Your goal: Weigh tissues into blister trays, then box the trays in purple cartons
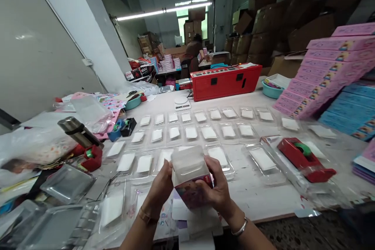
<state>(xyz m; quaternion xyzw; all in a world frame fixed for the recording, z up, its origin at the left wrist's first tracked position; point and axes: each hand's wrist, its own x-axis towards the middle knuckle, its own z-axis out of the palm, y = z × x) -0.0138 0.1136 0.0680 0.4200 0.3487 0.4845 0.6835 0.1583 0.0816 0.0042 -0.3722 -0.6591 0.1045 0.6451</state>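
Between my two hands, near the front edge of the table, is a small printed carton (193, 195) with its pale inner flap raised. My left hand (164, 181) grips its left side. On the other side, my right hand (216, 187) wraps round the carton, with the thumb across the printed front. Below it, several white and purple carton pieces (200, 222) lie at the table edge, partly hidden. Rows of clear plastic trays holding white pads (209, 133) spread across the table beyond my hands.
A red tape dispenser (304, 160) sits at the right; a steel flask (79, 131) leans at the left. Behind the trays stand a small white scale (182, 103) and a long red machine (227, 82). Pink boxes (325, 70) are stacked at right. A person (193, 50) sits farther back.
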